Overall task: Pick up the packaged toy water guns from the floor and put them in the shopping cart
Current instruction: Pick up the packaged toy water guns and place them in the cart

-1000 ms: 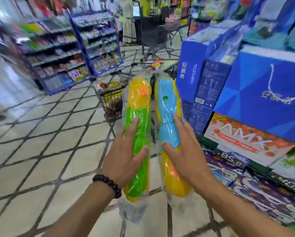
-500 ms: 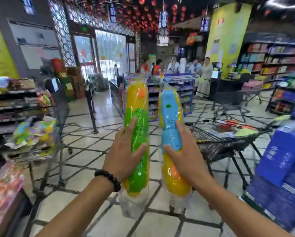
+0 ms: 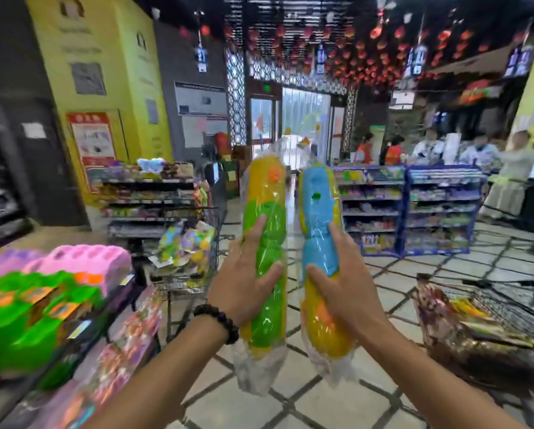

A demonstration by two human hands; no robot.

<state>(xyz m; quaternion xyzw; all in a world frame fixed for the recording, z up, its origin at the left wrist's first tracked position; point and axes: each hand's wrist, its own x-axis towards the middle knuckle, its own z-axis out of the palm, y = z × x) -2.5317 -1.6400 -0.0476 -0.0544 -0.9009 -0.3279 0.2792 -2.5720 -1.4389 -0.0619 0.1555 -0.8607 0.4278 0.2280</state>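
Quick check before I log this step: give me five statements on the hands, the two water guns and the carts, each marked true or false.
1. The left hand grips the green-and-yellow water gun. True.
2. The right hand is empty. False: it grips the blue-and-yellow water gun.
3. Both guns are held roughly upright. True.
4. Both guns already lie in a cart. False: both are in the hands, above the tiled floor.
5. A wire cart at lower right holds packaged goods. True.

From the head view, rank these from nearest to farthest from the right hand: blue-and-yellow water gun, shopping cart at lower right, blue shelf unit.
1. Blue-and-yellow water gun: gripped in the right hand.
2. Shopping cart: low, to its right.
3. Blue shelf unit: far behind, across the floor.
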